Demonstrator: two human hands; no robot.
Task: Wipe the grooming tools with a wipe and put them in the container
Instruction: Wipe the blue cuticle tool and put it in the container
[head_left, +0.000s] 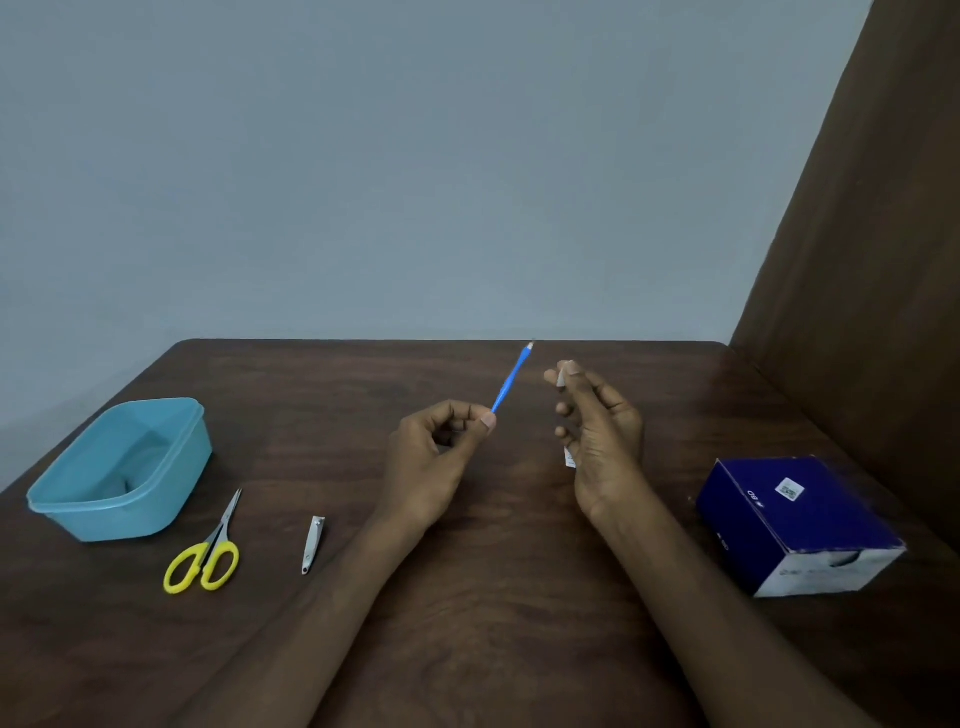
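Above table mid | L hand pinching blue stick, pointing up-right | R hand pinching wipe just right of tip

wipe mostly hidden in right hand
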